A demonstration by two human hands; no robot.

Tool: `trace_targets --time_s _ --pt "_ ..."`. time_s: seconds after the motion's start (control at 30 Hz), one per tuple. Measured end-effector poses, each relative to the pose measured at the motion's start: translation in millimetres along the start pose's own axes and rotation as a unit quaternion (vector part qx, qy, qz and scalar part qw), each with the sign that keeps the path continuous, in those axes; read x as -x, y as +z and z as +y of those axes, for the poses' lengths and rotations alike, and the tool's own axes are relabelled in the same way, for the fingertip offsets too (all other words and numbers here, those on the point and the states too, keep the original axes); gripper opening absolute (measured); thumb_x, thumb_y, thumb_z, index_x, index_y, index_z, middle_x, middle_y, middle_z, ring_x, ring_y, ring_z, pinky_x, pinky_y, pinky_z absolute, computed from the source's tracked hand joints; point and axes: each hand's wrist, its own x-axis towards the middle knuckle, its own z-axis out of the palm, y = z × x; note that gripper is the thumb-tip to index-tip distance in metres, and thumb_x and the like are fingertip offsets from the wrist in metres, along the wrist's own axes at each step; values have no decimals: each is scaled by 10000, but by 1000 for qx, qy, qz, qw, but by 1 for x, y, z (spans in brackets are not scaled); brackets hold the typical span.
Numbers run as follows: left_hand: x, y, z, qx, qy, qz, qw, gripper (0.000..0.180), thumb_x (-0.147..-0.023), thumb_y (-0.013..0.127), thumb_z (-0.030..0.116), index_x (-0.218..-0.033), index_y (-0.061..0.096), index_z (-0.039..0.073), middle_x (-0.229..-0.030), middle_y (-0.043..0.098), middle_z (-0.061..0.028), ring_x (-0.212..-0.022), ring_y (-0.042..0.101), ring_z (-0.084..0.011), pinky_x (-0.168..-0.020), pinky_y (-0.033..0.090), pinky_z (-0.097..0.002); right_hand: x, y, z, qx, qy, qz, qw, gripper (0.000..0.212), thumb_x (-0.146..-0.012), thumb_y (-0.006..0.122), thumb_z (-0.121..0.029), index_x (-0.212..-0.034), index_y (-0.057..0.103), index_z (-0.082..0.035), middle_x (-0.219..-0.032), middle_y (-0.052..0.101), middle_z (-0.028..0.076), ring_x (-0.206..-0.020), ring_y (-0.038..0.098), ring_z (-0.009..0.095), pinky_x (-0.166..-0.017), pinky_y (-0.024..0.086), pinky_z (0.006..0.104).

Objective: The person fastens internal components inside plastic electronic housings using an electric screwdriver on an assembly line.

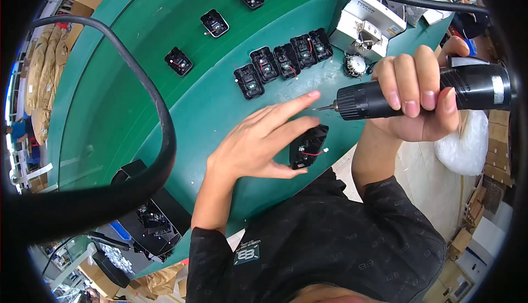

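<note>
My right hand (pixel 415 91) is wrapped round a black electric screwdriver (pixel 363 100), held level with its bit toward the left. My left hand (pixel 258 141) has its thumb and a finger on a small black plastic housing (pixel 309 148) with a circuit board and a red wire ending in a white plug. The left index finger reaches out close to the bit's tip; whether they touch, or whether a screw is there, I cannot make out. Beyond the hands, several similar open black housings (pixel 286 61) stand in a row on the green table (pixel 214 121).
More black housings (pixel 179 61) lie spaced along the green curved belt (pixel 137 33). A white machine (pixel 360 28) with a round metal part stands at the back right. A black bin (pixel 159 215) of parts sits at lower left. A thick black cable (pixel 159 105) arcs across the left.
</note>
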Motion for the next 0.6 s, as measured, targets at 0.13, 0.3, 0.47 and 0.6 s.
trace_targets --time_s 0.13,0.3,0.47,0.6 --pt "1 2 2 -18 7 -3 1000 717 -582 852 283 -1184 575 9 -1381 448 -188 -1126 577 -328 -929 481 -412 2 2 4 -7 -7 14 1000 573 -905 456 -159 -1429 226 -167 -777 461 19 -617 508 126 -620 454 312" --pt "0 4 2 -30 13 15 999 755 -576 851 319 -1209 571 18 -1308 516 -166 -1098 590 -318 -897 487 -401 3 2 5 -3 -7 13 1000 590 -898 467 -151 -1430 211 -168 -769 462 21 -606 513 129 -609 458 315" --pt "0 5 2 -36 23 28 999 763 -568 857 306 -1213 568 18 -1280 538 -161 -1067 599 -312 -870 494 -393 3 1 4 -4 -2 8 1000 594 -898 470 -146 -1430 207 -169 -774 467 22 -613 520 131 -620 462 318" --pt "0 6 1 -34 19 29 999 760 -565 858 283 -1215 566 21 -1278 542 -152 -1059 601 -310 -864 496 -388 5 -1 3 0 -4 1 1000 591 -905 473 -153 -1431 206 -178 -777 468 21 -617 523 132 -626 462 319"
